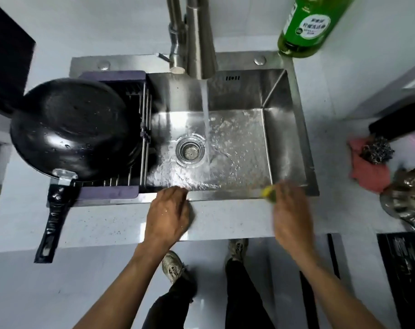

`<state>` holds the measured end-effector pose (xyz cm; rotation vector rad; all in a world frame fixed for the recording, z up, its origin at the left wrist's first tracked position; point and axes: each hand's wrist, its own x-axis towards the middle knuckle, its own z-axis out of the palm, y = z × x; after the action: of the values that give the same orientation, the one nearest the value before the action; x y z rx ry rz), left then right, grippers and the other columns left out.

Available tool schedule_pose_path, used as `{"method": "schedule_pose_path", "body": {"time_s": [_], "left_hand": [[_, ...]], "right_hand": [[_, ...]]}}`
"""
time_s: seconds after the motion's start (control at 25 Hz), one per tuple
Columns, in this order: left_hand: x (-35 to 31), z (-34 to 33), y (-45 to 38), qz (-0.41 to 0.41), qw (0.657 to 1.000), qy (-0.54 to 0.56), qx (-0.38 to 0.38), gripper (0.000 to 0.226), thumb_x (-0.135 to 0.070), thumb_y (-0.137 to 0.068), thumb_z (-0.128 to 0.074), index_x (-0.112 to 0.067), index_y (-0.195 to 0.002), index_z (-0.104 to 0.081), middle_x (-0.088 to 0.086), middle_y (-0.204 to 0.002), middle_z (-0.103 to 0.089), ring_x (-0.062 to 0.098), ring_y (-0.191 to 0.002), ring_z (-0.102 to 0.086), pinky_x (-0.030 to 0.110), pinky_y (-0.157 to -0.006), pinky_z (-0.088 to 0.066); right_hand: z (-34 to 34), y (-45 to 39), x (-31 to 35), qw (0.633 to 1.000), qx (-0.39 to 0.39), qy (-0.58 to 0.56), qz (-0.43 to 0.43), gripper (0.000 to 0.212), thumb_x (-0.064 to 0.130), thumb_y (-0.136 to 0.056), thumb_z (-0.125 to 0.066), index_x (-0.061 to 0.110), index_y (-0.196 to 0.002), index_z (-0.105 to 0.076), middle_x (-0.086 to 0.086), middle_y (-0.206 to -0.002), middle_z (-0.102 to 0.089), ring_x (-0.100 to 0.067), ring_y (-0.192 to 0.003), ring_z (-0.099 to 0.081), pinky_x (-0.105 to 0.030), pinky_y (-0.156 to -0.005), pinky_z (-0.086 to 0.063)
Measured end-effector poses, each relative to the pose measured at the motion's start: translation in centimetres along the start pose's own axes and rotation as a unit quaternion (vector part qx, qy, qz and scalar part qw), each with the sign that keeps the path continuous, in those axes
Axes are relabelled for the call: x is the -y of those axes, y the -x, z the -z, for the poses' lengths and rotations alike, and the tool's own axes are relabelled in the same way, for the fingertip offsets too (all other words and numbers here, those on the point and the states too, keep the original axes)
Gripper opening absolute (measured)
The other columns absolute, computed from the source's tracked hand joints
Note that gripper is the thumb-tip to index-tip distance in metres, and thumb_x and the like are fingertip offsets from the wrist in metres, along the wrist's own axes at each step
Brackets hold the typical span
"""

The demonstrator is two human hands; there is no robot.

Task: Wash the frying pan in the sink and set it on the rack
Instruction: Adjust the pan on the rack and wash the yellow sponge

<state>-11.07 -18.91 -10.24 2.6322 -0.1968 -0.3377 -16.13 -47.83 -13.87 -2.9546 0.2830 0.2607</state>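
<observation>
The black frying pan [73, 128] sits upside down on the rack [140, 129] at the left end of the sink [284, 129], with its handle [51, 222] sticking out over the counter [107, 224] toward the person. The left hand [168, 214] rests palm down on the near edge of the sink with its fingers fairly straight and holding nothing. The right hand [289, 214] reaches to the near right corner of the sink, looks blurry, and its fingers curl around a yellow-green sponge [269, 192], while water [205, 119] runs from the tap [199, 36] down by the drain [190, 151].
</observation>
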Motion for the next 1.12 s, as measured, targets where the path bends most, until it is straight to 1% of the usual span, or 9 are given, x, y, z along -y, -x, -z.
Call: {"method": "schedule_pose_path", "body": {"time_s": [0.12, 0.24, 0.36, 0.52, 0.68, 0.76, 0.84, 1.0, 1.12], "left_hand": [[1.7, 0.0, 1.4, -0.015, 1.0, -0.022, -0.007, 0.035, -0.015, -0.084, -0.056, -0.01, -0.117, -0.066, 0.013, -0.122, -0.061, 0.033, -0.113, -0.053, 0.042, -0.093, -0.046], [3.1, 0.0, 1.8, 0.017, 0.999, -0.032, -0.025, 0.037, -0.014, -0.081, -0.059, -0.016, -0.117, -0.068, 0.014, -0.126, -0.059, 0.034, -0.117, -0.049, 0.042, -0.093, -0.046], [4.8, 1.0, 1.7, -0.014, 1.0, -0.015, -0.005, 0.036, -0.014, -0.082, -0.061, -0.018, -0.116, -0.07, 0.014, -0.128, -0.058, 0.033, -0.118, -0.05, 0.04, -0.094, -0.048], [6.3, 2.3, 2.3, -0.048, 0.999, -0.019, 0.015, 0.04, -0.013, -0.079, -0.062, -0.017, -0.119, -0.069, 0.015, -0.136, -0.056, 0.033, -0.126, -0.05, 0.041, -0.099, -0.047], [7.5, 2.5, 3.2, -0.071, 0.996, -0.001, 0.049, 0.056, -0.01, -0.082, -0.055, -0.016, -0.137, -0.054, 0.016, -0.153, -0.035, 0.029, -0.143, -0.03, 0.035, -0.116, -0.029], [8.5, 2.6, 3.6, -0.093, 0.993, 0.012, 0.072, 0.061, -0.009, -0.084, -0.051, -0.02, -0.143, -0.046, 0.007, -0.159, -0.023, 0.021, -0.148, -0.016, 0.03, -0.12, -0.018], [9.3, 3.0, 3.9, -0.108, 0.992, 0.033, 0.063, 0.059, -0.008, -0.085, -0.051, -0.022, -0.142, -0.047, 0.0, -0.158, -0.022, 0.015, -0.148, -0.013, 0.024, -0.12, -0.013], [9.1, 3.1, 4.5, -0.116, 0.99, 0.047, 0.06, 0.057, -0.005, -0.084, -0.048, -0.019, -0.14, -0.051, 0.0, -0.157, -0.026, 0.014, -0.148, -0.015, 0.022, -0.12, -0.014], [10.2, 4.6, 5.5, -0.067, 0.994, 0.087, 0.006, 0.037, -0.009, -0.082, -0.051, -0.015, -0.112, -0.072, 0.004, -0.141, -0.053, 0.02, -0.134, -0.046, 0.037, -0.11, -0.04]], "right_hand": [[-0.6, 0.9, 7.2, 0.977, -0.055, -0.057, -0.199, 0.061, 0.028, -0.099, -0.032, -0.006, -0.149, -0.033, -0.03, -0.157, -0.027, -0.046, -0.146, -0.024, -0.053, -0.121, -0.019], [-3.3, 4.4, 18.3, 0.996, -0.025, -0.075, 0.053, 0.058, 0.038, -0.101, -0.029, 0.014, -0.154, -0.034, -0.016, -0.162, -0.025, -0.034, -0.151, -0.021, -0.049, -0.121, -0.017], [-2.6, 2.4, 12.8, 0.981, -0.018, -0.008, 0.194, 0.053, 0.022, -0.094, -0.035, 0.014, -0.143, -0.053, -0.012, -0.157, -0.038, -0.035, -0.145, -0.034, -0.05, -0.117, -0.029], [-2.0, 1.7, 12.5, 0.977, -0.089, -0.062, -0.182, 0.051, 0.012, -0.098, -0.045, -0.003, -0.147, -0.041, -0.022, -0.161, -0.024, -0.044, -0.148, -0.022, -0.054, -0.12, -0.021], [-5.1, 4.3, 23.1, 0.99, -0.047, -0.114, 0.065, 0.056, 0.022, -0.097, -0.037, 0.004, -0.15, -0.037, -0.018, -0.161, -0.027, -0.037, -0.149, -0.02, -0.05, -0.122, -0.018], [-4.3, 3.2, 19.2, 0.977, -0.043, -0.134, 0.161, 0.05, 0.008, -0.091, -0.049, 0.003, -0.141, -0.054, -0.026, -0.148, -0.044, -0.043, -0.137, -0.04, -0.054, -0.113, -0.036], [-2.5, 2.6, 13.9, 0.985, -0.058, -0.09, 0.134, 0.041, 0.005, -0.088, -0.053, -0.002, -0.127, -0.065, -0.03, -0.132, -0.056, -0.051, -0.122, -0.053, -0.062, -0.1, -0.045], [-2.7, 3.6, 17.2, 0.99, -0.059, -0.061, -0.114, 0.071, 0.045, -0.1, -0.028, -0.006, -0.15, -0.033, -0.027, -0.159, -0.025, -0.042, -0.149, -0.021, -0.053, -0.122, -0.014], [-5.6, 6.9, 27.5, 0.997, -0.037, -0.074, -0.01, 0.073, 0.055, -0.103, -0.017, 0.006, -0.158, -0.017, -0.017, -0.166, -0.007, -0.031, -0.154, -0.005, -0.046, -0.124, -0.003]]}}
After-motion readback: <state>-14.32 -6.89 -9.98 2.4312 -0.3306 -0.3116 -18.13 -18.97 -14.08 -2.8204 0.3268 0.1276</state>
